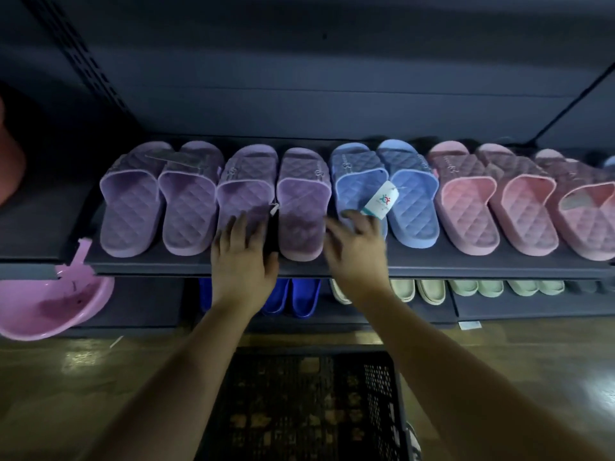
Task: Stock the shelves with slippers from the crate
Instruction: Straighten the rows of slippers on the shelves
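Note:
A dark shelf carries a row of quilted slippers: two purple pairs, a blue pair with a white tag, and pink pairs to the right. My left hand lies flat with straight fingers on the heel of the second purple pair's left slipper. My right hand, fingers spread and blurred, is over the heel of the left blue slipper, beside the right purple slipper. The black mesh crate stands on the floor below my arms; no slippers show in it.
A lower shelf holds dark blue slippers and pale green and cream ones. A pink plastic basin sits at lower left. A perforated upright runs up the back panel. The floor is brown and glossy.

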Demonstrator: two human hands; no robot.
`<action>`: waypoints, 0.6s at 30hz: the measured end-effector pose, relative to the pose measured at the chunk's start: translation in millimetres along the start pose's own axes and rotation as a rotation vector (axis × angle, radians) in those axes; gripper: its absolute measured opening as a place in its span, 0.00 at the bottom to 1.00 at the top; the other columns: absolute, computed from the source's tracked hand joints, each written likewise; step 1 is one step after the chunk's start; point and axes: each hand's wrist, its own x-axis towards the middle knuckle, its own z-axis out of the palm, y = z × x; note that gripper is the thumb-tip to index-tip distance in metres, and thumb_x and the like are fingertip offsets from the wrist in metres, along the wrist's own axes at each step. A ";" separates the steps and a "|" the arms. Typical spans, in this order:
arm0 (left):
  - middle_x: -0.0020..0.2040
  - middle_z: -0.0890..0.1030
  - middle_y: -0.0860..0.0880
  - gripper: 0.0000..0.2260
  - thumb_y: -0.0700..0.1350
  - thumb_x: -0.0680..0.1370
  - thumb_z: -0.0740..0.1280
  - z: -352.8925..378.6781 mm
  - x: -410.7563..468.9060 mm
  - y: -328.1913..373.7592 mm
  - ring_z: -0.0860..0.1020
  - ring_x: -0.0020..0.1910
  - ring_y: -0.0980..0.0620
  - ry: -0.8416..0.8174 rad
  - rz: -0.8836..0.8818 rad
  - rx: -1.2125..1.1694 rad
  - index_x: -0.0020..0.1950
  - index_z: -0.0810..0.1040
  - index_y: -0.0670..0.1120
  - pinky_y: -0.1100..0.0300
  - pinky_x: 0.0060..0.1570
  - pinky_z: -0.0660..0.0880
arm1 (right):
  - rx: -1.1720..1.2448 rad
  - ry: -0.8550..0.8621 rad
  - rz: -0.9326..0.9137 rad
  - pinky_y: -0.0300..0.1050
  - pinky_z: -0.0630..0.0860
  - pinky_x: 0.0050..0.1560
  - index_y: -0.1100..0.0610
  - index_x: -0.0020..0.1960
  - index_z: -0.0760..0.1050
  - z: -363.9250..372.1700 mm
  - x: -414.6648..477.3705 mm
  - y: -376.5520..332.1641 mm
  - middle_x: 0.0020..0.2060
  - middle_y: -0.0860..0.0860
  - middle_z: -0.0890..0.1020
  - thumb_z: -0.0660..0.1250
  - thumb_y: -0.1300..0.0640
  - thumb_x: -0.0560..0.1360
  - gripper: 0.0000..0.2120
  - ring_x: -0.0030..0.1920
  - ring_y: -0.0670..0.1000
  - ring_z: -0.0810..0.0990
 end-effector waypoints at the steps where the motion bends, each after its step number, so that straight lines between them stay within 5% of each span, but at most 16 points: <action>1: 0.68 0.69 0.38 0.25 0.48 0.72 0.69 -0.2 -0.4 12.0 0.68 0.66 0.35 0.023 0.030 -0.030 0.68 0.71 0.43 0.40 0.64 0.67 | -0.011 0.086 0.071 0.54 0.72 0.52 0.53 0.58 0.78 -9.0 -0.2 16.6 0.56 0.58 0.78 0.59 0.51 0.72 0.17 0.53 0.63 0.73; 3: 0.69 0.67 0.40 0.23 0.49 0.74 0.67 3.8 1.6 40.3 0.67 0.66 0.39 0.072 0.148 -0.085 0.67 0.71 0.43 0.45 0.64 0.68 | -0.072 0.117 0.225 0.56 0.69 0.55 0.56 0.59 0.76 -25.4 0.6 53.0 0.58 0.60 0.76 0.62 0.53 0.69 0.20 0.55 0.66 0.72; 7: 0.65 0.72 0.42 0.21 0.50 0.73 0.67 27.6 22.6 100.3 0.68 0.62 0.43 0.039 0.299 -0.145 0.65 0.74 0.44 0.45 0.56 0.75 | -0.183 -0.098 0.318 0.59 0.68 0.61 0.55 0.65 0.72 -45.8 3.7 105.3 0.69 0.59 0.67 0.69 0.52 0.70 0.24 0.63 0.66 0.65; 11: 0.64 0.72 0.41 0.26 0.52 0.70 0.72 51.0 40.2 140.6 0.69 0.62 0.38 -0.077 0.172 -0.109 0.65 0.73 0.44 0.47 0.52 0.76 | -0.180 -0.171 0.193 0.54 0.71 0.58 0.57 0.64 0.71 -50.7 10.4 121.6 0.66 0.56 0.70 0.69 0.48 0.70 0.25 0.65 0.62 0.64; 18: 0.56 0.75 0.43 0.18 0.48 0.68 0.74 59.5 36.5 145.7 0.69 0.57 0.38 0.037 0.129 -0.161 0.53 0.77 0.42 0.53 0.47 0.72 | -0.166 -0.172 0.152 0.51 0.68 0.54 0.57 0.61 0.73 -50.0 -2.0 126.2 0.64 0.53 0.72 0.70 0.49 0.69 0.24 0.60 0.62 0.66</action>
